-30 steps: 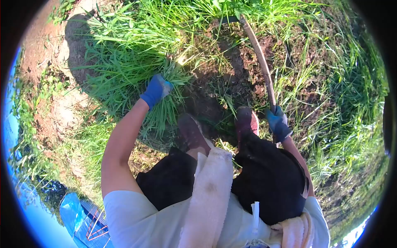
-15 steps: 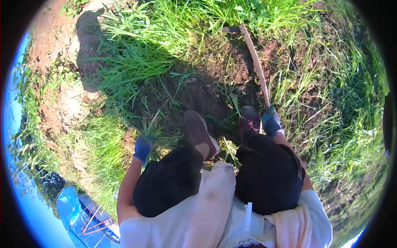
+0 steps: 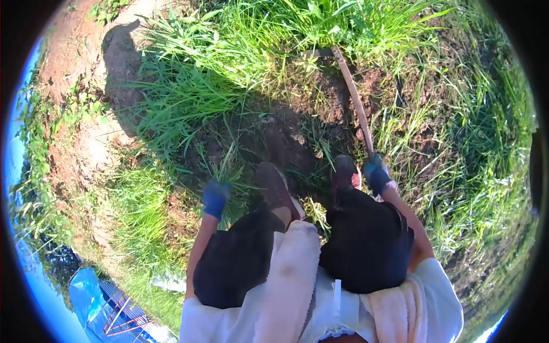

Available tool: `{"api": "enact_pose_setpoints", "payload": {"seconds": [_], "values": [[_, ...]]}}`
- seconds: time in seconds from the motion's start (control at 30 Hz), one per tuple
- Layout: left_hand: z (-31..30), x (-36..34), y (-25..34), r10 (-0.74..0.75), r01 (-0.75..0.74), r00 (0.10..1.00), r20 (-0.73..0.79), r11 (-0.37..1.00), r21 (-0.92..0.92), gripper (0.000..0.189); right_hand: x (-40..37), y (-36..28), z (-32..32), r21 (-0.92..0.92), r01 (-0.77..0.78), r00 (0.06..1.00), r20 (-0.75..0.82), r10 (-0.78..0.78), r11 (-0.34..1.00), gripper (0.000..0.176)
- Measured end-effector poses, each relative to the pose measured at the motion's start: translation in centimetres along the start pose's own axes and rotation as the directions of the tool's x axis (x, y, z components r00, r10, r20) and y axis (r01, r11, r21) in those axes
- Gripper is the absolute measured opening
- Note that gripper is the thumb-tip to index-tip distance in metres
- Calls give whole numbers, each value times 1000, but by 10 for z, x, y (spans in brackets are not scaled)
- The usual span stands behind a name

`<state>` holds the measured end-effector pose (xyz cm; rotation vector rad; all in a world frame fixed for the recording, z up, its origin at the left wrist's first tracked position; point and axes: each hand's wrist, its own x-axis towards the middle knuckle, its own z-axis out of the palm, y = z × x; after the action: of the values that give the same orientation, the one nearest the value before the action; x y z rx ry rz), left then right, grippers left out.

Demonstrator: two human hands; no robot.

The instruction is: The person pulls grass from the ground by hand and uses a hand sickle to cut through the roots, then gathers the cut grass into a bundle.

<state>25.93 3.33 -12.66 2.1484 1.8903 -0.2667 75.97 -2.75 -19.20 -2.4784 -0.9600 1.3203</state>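
My right hand (image 3: 377,175), in a blue-green glove, is wrapped round the lower end of the long wooden handle of a sickle (image 3: 355,102). The handle slants up and away. At its far end the dark blade (image 3: 318,53) points left, against the base of tall green grass (image 3: 343,26), its tip partly hidden among the stems. My left hand (image 3: 216,199), in a blue glove and slightly blurred, is closed on a bunch of grass (image 3: 231,167) beside my left shin. Blades fan out above and to the right of it; the fingers are not clearly visible.
My two dark red shoes (image 3: 275,186) stand on bare, shaded soil (image 3: 286,134). A thick grass clump (image 3: 189,97) grows ahead on the left, with a sunlit dirt strip (image 3: 94,148) beyond. Cut grass litters the right side. A towel (image 3: 291,268) hangs from my neck.
My left hand has moved to the right, towards my left shoe, and the bunch of grass has moved with it. The sickle stays nearly in place in my right hand.
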Motion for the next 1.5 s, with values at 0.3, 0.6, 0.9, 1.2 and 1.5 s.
{"api": "enact_pose_setpoints", "payload": {"seconds": [0.3,0.6,0.9,1.2,1.5], "values": [[-1,15,31,-98,94,995,-20,985,-147,35,-28,-13,-19,-54,-45,999,7,45,998,38],[-10,21,55,-210,226,974,83,902,-368,34,-33,115,16,-110,-45,999,-30,42,993,38],[-58,59,111,109,-68,967,230,981,-179,34,-48,4,-27,-79,-143,989,-58,139,986,38],[-53,245,183,504,-647,753,423,684,337,51,36,-66,24,-85,260,962,110,-250,962,36],[-71,314,210,261,-418,880,397,822,386,68,68,-67,45,79,257,946,182,-268,963,31]]}}
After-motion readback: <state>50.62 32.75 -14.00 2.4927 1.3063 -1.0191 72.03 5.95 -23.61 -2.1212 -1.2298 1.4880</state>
